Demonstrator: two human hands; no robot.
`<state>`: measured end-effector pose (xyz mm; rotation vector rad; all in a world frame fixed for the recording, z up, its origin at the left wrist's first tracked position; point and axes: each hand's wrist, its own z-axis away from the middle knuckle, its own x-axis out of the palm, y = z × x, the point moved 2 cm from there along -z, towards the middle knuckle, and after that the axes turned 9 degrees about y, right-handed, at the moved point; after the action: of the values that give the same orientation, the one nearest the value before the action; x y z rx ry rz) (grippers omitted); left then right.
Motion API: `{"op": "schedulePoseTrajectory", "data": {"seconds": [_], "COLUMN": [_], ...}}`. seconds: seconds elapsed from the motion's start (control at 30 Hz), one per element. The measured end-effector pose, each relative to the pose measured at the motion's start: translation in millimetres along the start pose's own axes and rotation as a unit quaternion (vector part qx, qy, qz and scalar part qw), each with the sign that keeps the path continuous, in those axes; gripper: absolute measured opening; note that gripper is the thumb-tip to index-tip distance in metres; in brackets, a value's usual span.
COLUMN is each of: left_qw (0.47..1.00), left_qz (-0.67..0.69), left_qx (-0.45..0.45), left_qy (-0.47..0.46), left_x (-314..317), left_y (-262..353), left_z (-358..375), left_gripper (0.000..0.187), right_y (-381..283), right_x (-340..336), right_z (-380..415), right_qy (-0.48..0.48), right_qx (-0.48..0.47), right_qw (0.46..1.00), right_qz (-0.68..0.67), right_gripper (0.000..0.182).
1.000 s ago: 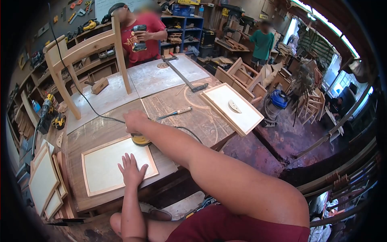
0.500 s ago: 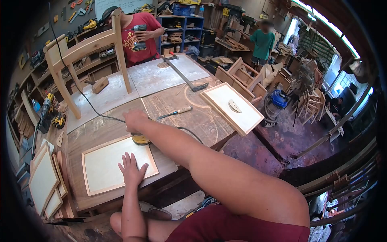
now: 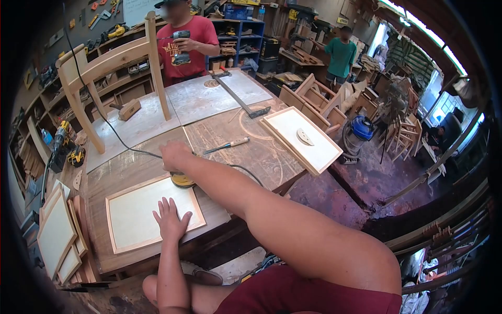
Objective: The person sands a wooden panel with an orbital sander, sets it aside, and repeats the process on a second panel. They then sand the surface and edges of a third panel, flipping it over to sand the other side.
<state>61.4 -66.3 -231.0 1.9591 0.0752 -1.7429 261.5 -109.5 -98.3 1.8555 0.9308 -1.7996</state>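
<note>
A framed wooden panel (image 3: 130, 217) with a pale centre lies flat on the workbench (image 3: 99, 196). My left hand (image 3: 173, 222) rests on it near its lower right, palm down with fingers spread. My right hand (image 3: 175, 155) is closed over the top of a sander (image 3: 182, 181), whose yellow lower part shows at the panel's upper right corner. The hand and forearm hide most of the sander. A black cord (image 3: 137, 150) runs past that hand. Beyond the forearm lies a chisel (image 3: 227, 145) with a wooden handle.
A second framed panel (image 3: 287, 125) with a half-round wooden piece (image 3: 305, 137) sits at the bench's right edge. Behind are a bar clamp (image 3: 238, 97), a wooden chair frame (image 3: 115, 60) and a mallet (image 3: 129, 109). More panels (image 3: 56, 235) lean at left. Across the bench, a person (image 3: 201, 39) holds a drill.
The person across the bench has straightened and raised their head, and their drill has shifted slightly. My hands and the sander look nearly unmoved.
</note>
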Motion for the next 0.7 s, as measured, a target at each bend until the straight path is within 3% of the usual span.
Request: {"op": "schedulePoseTrajectory", "data": {"seconds": [0.7], "left_qw": [1.0], "left_qz": [0.009], "left_qx": [0.006], "left_qy": [0.012], "left_x": [6], "left_y": [-5], "left_z": [-1], "left_gripper": [0.097], "right_y": [-1], "right_x": [-3], "right_z": [4], "right_qy": [0.002], "right_qx": [0.008], "right_qw": [1.0], "right_qz": [-0.014], "right_gripper": [0.053]}}
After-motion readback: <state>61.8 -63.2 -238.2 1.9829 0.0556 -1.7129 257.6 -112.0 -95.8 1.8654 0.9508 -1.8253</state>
